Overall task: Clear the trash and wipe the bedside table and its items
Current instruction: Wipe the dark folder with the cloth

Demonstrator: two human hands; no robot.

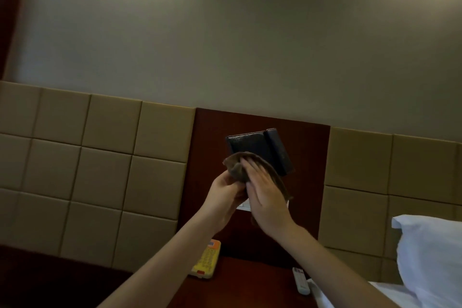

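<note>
Dim, warm light, soft glow high on the wall (225,32), wide-angle tilt, slight overall softness.

Both arms raised, left hand (226,192) curled closed, right hand (266,197) flat, fingers extended.

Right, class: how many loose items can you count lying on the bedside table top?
2. A yellow phone lies near the table's left edge, and a white remote lies at the right edge beside the bed. The arms cover part of the top, so more may be hidden.
</note>
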